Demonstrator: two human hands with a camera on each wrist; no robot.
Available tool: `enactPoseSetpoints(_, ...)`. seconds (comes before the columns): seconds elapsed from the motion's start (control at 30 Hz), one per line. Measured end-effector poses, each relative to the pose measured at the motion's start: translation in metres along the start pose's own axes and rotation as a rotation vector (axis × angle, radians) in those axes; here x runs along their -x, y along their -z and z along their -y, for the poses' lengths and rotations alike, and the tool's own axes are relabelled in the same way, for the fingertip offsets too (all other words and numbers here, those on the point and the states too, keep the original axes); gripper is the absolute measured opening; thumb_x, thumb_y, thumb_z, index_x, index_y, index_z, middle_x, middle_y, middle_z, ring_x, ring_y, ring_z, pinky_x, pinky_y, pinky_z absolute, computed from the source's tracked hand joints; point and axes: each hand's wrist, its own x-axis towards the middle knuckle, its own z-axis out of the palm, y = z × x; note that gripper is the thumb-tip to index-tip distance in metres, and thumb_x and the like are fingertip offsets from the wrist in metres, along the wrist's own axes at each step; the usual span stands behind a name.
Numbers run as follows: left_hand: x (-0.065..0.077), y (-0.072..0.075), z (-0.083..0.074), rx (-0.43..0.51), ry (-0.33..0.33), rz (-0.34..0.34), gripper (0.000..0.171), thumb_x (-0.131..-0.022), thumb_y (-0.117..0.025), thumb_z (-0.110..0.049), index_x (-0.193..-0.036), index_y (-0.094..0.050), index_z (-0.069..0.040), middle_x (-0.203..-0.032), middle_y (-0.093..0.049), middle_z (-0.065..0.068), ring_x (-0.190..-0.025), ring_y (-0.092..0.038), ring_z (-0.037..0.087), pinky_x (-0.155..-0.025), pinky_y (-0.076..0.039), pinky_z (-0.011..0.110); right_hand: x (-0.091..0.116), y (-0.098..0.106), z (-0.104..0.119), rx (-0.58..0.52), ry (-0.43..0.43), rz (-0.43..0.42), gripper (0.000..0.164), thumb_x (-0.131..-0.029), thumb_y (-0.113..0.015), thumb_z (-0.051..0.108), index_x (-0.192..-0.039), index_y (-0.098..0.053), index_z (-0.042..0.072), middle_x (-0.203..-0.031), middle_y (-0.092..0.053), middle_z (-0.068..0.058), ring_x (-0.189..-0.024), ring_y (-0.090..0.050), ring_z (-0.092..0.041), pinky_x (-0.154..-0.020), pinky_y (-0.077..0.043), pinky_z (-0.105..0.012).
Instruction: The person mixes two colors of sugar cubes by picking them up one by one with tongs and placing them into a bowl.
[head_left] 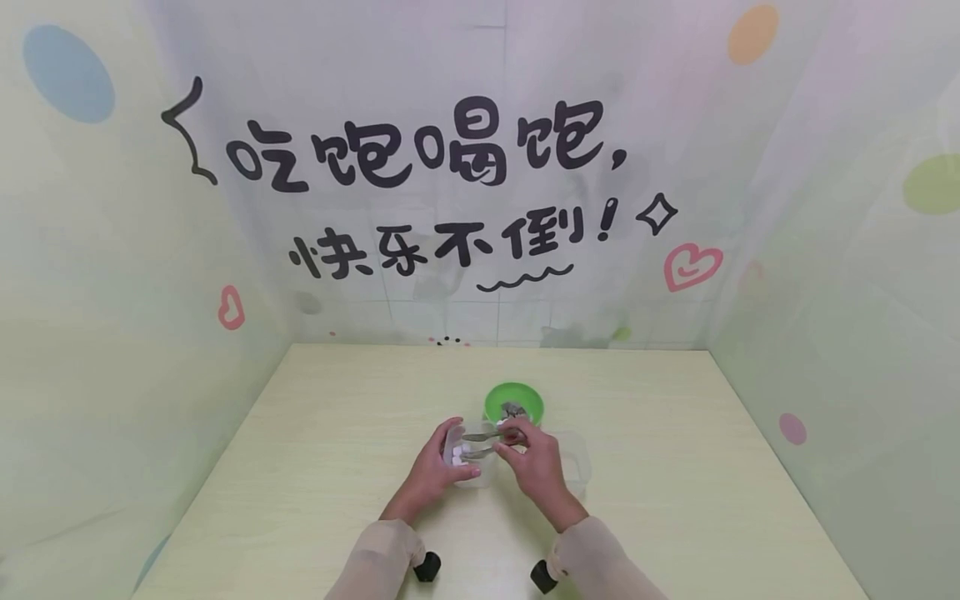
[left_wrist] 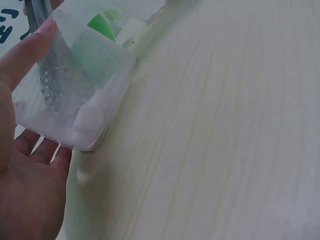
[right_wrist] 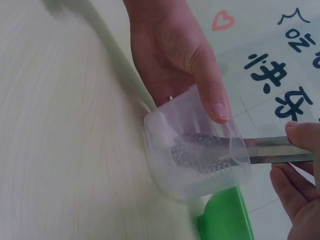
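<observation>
My left hand (head_left: 433, 471) grips a clear plastic box (right_wrist: 197, 186), tipped on its side with its mouth toward my right hand. White chunks (head_left: 460, 455) lie at the bottom of the box, beside the left palm. With thumb and fingers my right hand (head_left: 542, 467) pinches metal tongs (right_wrist: 270, 150). Their perforated ends reach inside the box, close to the white chunks. Through the cloudy wall I cannot tell whether the tongs hold one. Just beyond the hands stands a green bowl (head_left: 525, 390) with something grey, crumpled-looking (head_left: 513, 408) in it.
A second clear plastic box (head_left: 582, 467) stands on the table to the right, partly hidden by my right hand. The pale wooden table (head_left: 360, 400) runs back to a printed wall sheet (head_left: 495, 317) with black lettering, and similar sheets flank both sides.
</observation>
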Motion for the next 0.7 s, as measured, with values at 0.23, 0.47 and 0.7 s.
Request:
enactPoseSetpoints(0.23,-0.0025,-0.0007,0.0049,-0.016,0.005,-0.011,0.089,-0.071,-0.088,-0.016,-0.145,-0.039,-0.014,-0.141,-0.047,0.017,-0.123,-0.047,0.033,-0.103,-0.038,0.052,-0.0028,-0.0016,-0.0002,0.044,-0.002,0.016,0.026,-0.077,-0.079,0.000,-0.100,-0.068,0.004,-0.097,-0.070,-0.010,-0.083,-0.069,-0.024,-0.074,-0.057,-0.025)
enactPoseSetpoints(0.47,-0.0027,-0.0010,0.0055,-0.006,0.010,-0.008,0.091,-0.070,-0.088,-0.017,-0.146,-0.038,-0.012,-0.140,-0.048,0.018,-0.121,-0.048,0.033,-0.101,-0.040,0.051,-0.0031,0.0003,0.0002,0.059,-0.009,0.009,0.024,-0.077,-0.078,-0.003,-0.098,-0.068,0.005,-0.094,-0.071,-0.010,-0.084,-0.070,-0.025,-0.074,-0.057,-0.026)
enactPoseSetpoints(0.7,-0.0024,-0.0003,0.0050,-0.003,-0.001,0.002,0.092,-0.070,-0.088,-0.016,-0.146,-0.037,-0.010,-0.139,-0.048,0.018,-0.120,-0.048,0.033,-0.099,-0.041,0.051,-0.0034,0.0026,0.0026,0.062,-0.013,-0.001,0.023,-0.078,-0.078,-0.001,-0.096,-0.068,0.008,-0.093,-0.071,-0.010,-0.083,-0.070,-0.025,-0.073,-0.057,-0.024)
